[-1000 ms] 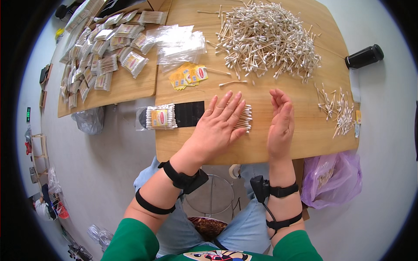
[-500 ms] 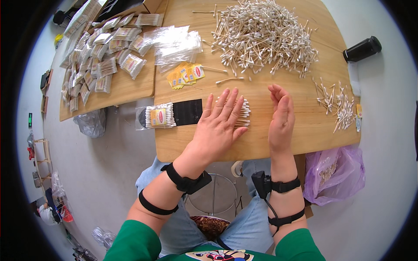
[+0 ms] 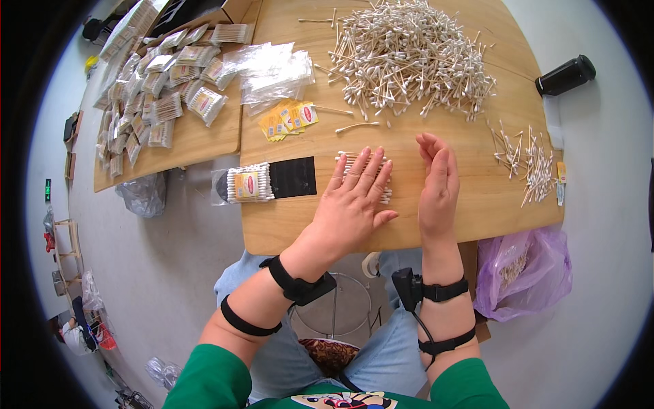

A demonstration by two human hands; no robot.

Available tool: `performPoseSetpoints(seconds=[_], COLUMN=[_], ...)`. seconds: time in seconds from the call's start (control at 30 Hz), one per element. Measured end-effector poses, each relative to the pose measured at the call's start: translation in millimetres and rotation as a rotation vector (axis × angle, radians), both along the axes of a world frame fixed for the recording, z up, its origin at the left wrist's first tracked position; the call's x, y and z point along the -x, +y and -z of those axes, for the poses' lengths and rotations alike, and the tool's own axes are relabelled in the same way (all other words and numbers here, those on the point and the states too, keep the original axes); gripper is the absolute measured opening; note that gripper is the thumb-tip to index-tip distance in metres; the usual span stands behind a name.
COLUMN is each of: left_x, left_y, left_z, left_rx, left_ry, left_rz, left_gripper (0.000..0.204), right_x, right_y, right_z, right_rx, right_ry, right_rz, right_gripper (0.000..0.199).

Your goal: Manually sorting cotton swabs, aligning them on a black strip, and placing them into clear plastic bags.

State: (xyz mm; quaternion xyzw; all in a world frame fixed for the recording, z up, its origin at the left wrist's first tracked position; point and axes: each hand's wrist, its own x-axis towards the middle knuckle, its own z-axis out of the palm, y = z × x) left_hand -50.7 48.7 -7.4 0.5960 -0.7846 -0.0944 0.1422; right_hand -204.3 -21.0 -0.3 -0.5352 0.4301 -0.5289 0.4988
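Barely shifted, left hand (image 3: 351,208) lies flat on cotton swabs (image 3: 364,174), right hand (image 3: 437,184) open beside.

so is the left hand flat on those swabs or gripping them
Flat: the left hand lies palm down, fingers spread, over the small batch of cotton swabs, none curled around them.

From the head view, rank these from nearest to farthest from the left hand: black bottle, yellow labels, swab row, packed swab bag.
1. Swab row, under the left hand.
2. Yellow labels, ahead and to its left.
3. Packed swab bag, left, at the table edge; close to the labels.
4. Black bottle, far right.
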Motion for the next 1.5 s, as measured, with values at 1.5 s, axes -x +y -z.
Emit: performPoseSetpoints(seconds=[1.5], left_x=[-21], left_y=[-6], left_z=[10], left_rx=[0.019], left_ry=[0.002], left_rz=[-0.178], left_gripper=[0.062], right_x=[11], right_y=[22], right_z=[-13], right_rx=[0.328], right_ry=[0.699], right_rz=[-0.248], right_gripper=[0.025])
